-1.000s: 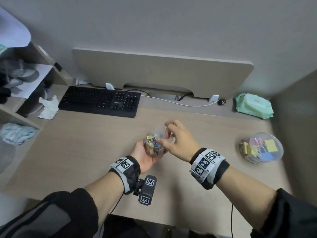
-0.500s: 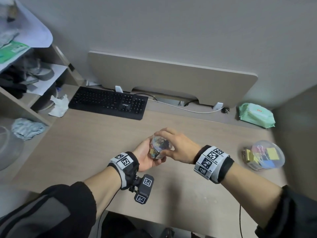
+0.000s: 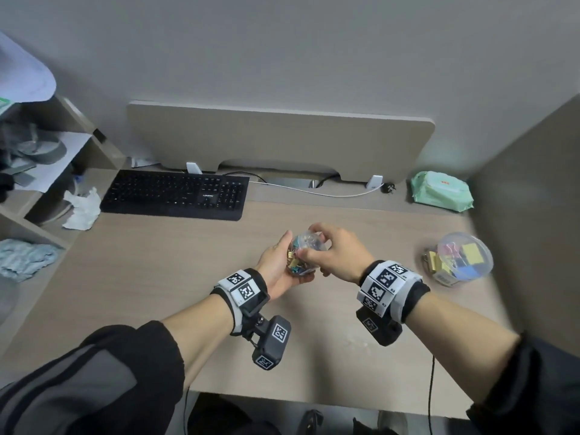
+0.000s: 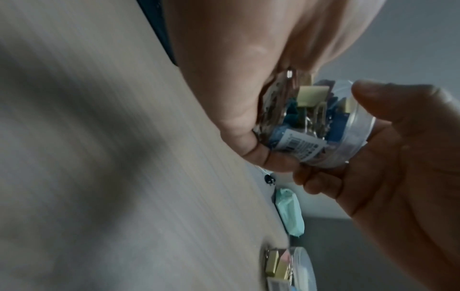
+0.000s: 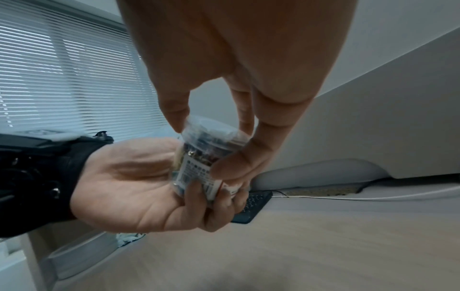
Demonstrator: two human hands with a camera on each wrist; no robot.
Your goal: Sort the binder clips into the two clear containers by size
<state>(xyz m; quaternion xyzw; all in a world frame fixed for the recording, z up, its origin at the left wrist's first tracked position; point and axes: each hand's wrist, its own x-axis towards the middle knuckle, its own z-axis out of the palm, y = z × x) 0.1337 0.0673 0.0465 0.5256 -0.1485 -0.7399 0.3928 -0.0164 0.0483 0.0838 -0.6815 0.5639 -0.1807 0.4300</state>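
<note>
A small clear container (image 3: 303, 252) full of small coloured binder clips is held above the middle of the desk. My left hand (image 3: 277, 271) cups its body from below, fingers curled round it (image 5: 199, 195). From above, my right hand (image 3: 329, 255) grips its lid end with thumb and fingertips (image 5: 174, 116). In the left wrist view the small container (image 4: 311, 126) shows gold and blue clips and a barcode label. A larger clear container (image 3: 461, 259) with big yellow, blue, pink and gold clips lies on the desk at the right, lid on.
A black keyboard (image 3: 175, 194) lies at the back left under a raised monitor shelf (image 3: 279, 139). A green wipes pack (image 3: 441, 191) sits at the back right. Crumpled tissue (image 3: 81, 208) and shelves are at the left. A partition wall stands on the right.
Both hands keep hold of the small container. My right hand has shifted over its top, from pinching at the far side to gripping the lid end; the head view has shifted slightly.
</note>
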